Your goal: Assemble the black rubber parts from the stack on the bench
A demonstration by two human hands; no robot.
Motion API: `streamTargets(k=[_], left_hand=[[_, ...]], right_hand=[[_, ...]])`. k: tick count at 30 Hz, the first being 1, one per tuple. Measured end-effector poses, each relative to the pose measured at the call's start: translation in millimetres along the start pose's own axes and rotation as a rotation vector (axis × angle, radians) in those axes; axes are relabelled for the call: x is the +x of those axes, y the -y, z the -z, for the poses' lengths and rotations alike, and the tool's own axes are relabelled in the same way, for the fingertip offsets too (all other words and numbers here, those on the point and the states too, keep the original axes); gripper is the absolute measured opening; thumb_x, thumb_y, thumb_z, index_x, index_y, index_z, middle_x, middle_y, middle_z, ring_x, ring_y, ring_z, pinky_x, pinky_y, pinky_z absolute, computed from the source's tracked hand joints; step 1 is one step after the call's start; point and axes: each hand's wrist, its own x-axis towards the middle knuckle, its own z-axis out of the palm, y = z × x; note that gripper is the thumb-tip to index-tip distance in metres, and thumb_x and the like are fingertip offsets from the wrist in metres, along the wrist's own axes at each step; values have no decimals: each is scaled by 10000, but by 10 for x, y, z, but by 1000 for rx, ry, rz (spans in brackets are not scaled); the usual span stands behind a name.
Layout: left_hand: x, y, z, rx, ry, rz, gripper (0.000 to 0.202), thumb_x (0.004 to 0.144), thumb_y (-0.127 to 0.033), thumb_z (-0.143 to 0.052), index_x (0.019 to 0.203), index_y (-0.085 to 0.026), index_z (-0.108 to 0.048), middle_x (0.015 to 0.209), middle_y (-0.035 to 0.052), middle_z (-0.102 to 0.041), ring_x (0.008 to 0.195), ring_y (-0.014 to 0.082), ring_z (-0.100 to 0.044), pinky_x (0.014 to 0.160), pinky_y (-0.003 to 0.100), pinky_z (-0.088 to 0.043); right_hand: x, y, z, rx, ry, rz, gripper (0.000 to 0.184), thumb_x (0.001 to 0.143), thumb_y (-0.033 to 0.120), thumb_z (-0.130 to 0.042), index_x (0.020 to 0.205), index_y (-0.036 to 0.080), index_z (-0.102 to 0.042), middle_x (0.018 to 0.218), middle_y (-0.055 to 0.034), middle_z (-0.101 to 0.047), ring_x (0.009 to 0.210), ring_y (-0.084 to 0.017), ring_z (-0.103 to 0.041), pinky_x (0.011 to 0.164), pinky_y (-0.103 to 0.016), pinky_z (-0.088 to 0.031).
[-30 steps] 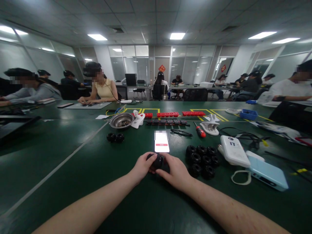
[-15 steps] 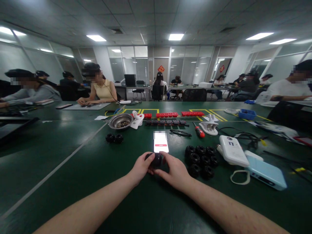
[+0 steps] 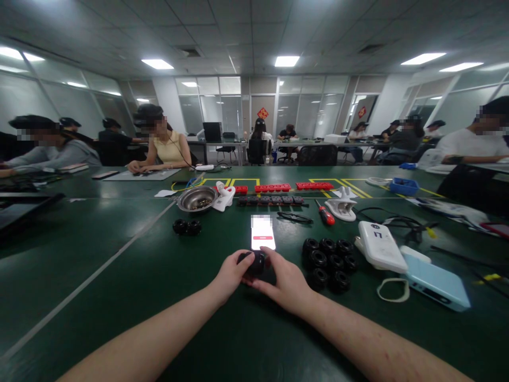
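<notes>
Low over the green table, my left hand (image 3: 233, 273) grips a black wheel (image 3: 258, 261), its thumb across the top. My right hand (image 3: 285, 278) curls around the wheel's right side, index fingertip on its upper edge and thumb lower down; its other fingers are hidden. Just beyond the wheel lies a phone (image 3: 263, 233) with a lit screen. To the right of my right hand stand several similar black wheels (image 3: 336, 261) in a cluster. Two more black wheels (image 3: 186, 227) sit side by side at the left.
Farther back are a metal bowl (image 3: 198, 199) with small parts, a row of black parts (image 3: 271, 200), red trays (image 3: 272, 188), a screwdriver (image 3: 326, 215) and tweezers (image 3: 295, 217). White (image 3: 382, 246) and blue power banks (image 3: 435, 281) lie right. Other people sit around.
The black wheel has turned slightly between my hands, showing more of its ringed face on the right. My left thumb has shifted a little to the right over it.
</notes>
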Motion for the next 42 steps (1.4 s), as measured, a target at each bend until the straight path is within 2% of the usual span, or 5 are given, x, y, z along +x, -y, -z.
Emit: streamTargets(k=[6,19,28,35,42], left_hand=[[-16,-29,-2,32,8,11,329,739,-396,-517,925,-125,-495,680,35,-605,518,134,-600,459,212,-453],[-2,10,-8,50,16,-10,308,722,-395,-535,894,-141,-513,687,20,-602,513,137,-599,466,223,-450],[-10,-25,-6,53,1,21,288,734,-374,-521,890,-132,-510,726,41,-604,540,134,-593,459,218,-455],[-29,-43,-18,36,-11,5,292,747,-378,-501,902,-131,-492,653,18,-593,501,127,-587,459,215,-447],[36,26,28,1,15,14,331,745,-396,-502,928,-122,-483,709,46,-600,506,128,-596,445,209,-453]], right_hand=[[20,-23,18,-57,2,-46,258,796,333,-472,1008,189,-503,836,-39,-585,763,-177,-540,677,-289,-417],[33,-24,-1,-158,98,-127,303,831,417,-382,808,173,-559,728,-39,-586,671,-165,-537,584,-260,-379],[0,-16,-31,-77,8,7,589,704,334,-586,1211,189,-326,1070,-69,-541,925,-196,-524,767,-304,-406],[25,-5,-1,-177,72,-97,281,822,410,-404,899,183,-549,758,-41,-602,682,-178,-554,577,-270,-392],[19,-24,-18,-131,19,10,533,724,352,-570,1187,176,-372,1072,-77,-545,937,-210,-514,781,-317,-400]])
